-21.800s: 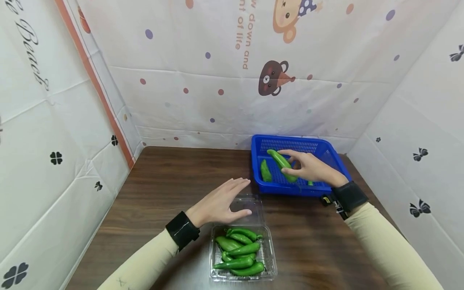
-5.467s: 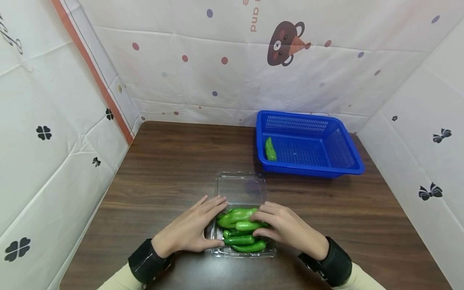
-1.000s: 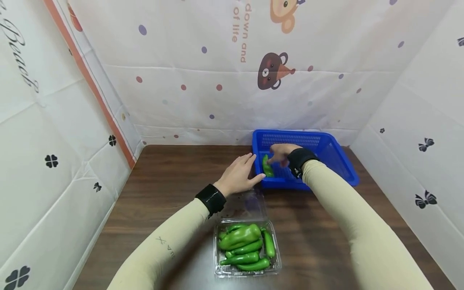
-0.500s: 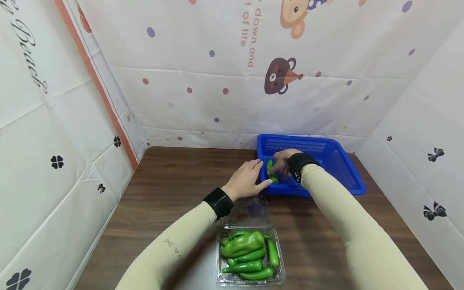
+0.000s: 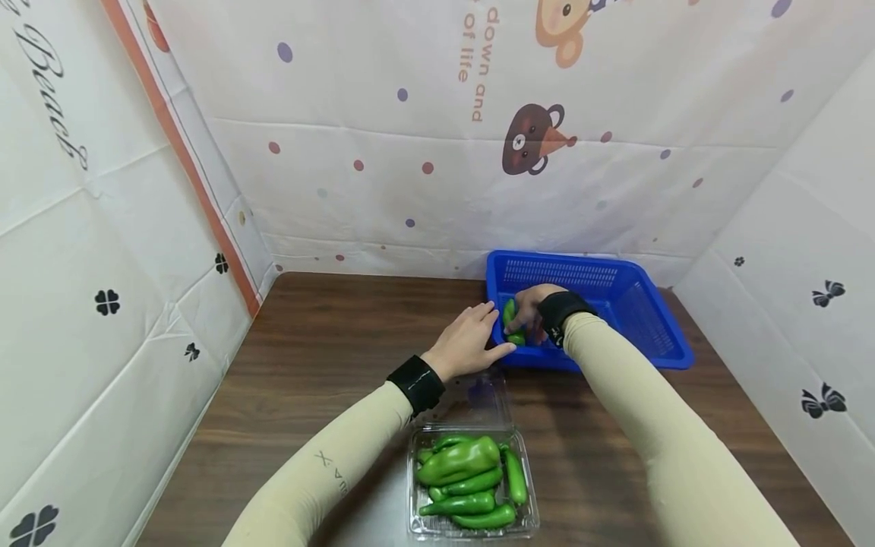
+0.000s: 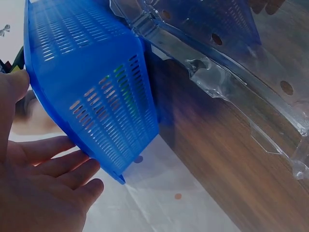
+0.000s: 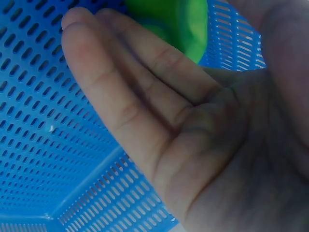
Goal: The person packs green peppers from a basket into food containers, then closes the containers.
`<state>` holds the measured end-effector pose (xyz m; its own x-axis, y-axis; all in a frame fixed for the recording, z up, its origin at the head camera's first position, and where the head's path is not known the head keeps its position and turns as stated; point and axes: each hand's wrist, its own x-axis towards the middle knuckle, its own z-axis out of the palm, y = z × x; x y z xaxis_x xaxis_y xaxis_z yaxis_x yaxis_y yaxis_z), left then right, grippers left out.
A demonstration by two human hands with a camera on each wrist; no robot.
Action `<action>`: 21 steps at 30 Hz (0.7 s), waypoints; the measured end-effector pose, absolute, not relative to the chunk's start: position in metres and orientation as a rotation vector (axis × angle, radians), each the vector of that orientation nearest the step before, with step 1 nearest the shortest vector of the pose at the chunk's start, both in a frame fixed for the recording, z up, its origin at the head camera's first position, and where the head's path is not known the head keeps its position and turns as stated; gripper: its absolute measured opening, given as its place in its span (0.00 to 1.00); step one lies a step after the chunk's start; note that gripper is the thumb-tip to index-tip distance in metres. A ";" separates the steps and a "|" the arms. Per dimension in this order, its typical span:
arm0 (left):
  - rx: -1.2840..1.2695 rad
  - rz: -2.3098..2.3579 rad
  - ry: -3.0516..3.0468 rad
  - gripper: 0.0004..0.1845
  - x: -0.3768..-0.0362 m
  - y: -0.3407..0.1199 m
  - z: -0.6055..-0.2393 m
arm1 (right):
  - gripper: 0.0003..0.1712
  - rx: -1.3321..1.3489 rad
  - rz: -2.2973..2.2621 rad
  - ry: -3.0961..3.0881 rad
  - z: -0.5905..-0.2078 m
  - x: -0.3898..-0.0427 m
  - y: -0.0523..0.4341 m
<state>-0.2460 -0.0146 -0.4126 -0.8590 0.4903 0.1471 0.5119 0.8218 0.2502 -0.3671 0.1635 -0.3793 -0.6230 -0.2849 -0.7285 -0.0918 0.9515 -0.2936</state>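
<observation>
A: Step? Right hand is down in the blue basket, fingers around the lone green pepper at the basket's left end. Looks like a pickup of the last pepper.

B: Is the grip closed? In the right wrist view the fingers look fairly straight, with the pepper up by the fingertips.

A: Head view shows thumb and fingers either side of it, so I'd call it pinched, lightly. Not lifted; the pepper seems to lie on the basket floor.

B: Left hand?

A: Fingers straight and relaxed, holding nothing, resting against the basket's outer left wall. Probably steadying it.

B: Where would it go?

A: My guess is the clear clamshell box near the desk front edge, lid open, already piled with peppers.

B: Next move needs what?

A: Firmer hold, lift over the basket rim, carry back toward the box, find a gap on a full pile. It could roll off.
</observation>
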 end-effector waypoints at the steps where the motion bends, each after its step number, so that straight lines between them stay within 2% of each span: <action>1: -0.807 -0.434 -2.926 0.40 -0.246 -0.015 -0.412 | 0.30 -0.278 -0.265 2.237 -0.380 -0.368 0.164; 7: -0.811 -0.433 -2.924 0.40 -0.244 -0.015 -0.410 | 0.22 -0.296 -0.231 2.245 -0.387 -0.375 0.166; 21: -0.817 -0.422 -2.907 0.39 -0.245 -0.015 -0.412 | 0.17 -0.316 -0.215 2.320 -0.390 -0.378 0.167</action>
